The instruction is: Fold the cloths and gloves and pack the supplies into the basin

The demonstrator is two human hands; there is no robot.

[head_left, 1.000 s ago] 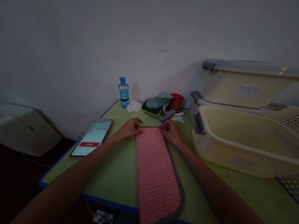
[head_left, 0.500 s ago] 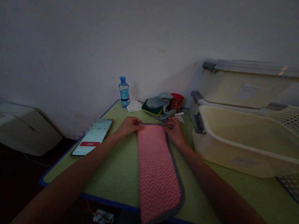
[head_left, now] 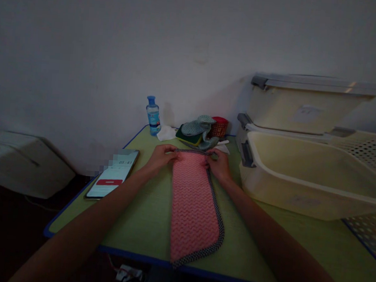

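Observation:
A pink textured cloth [head_left: 195, 201] with a dark checked border lies folded lengthwise on the green table, its rounded corner towards me. My left hand [head_left: 162, 158] pinches its far left corner. At the far right corner, my right hand [head_left: 218, 162] grips the border between thumb and fingers. The cloth puckers slightly beside both thumbs. Just beyond the hands sit a grey-green patterned cloth [head_left: 195, 127] and a green and yellow sponge [head_left: 188, 137].
A blue-capped bottle [head_left: 153, 117] and white tissue [head_left: 166, 133] stand at the back left, a red woven container [head_left: 220, 128] behind the sponge. Left lies a phone [head_left: 113, 174]. A cream bin [head_left: 300, 196] and stacked lidded box [head_left: 283, 107] occupy the right. A blue edge [head_left: 135, 255] rims the table.
Both hands have moved slightly away from me, drawing the cloth along; its near end has come back from beyond the table's front edge. The camera view has shifted a little.

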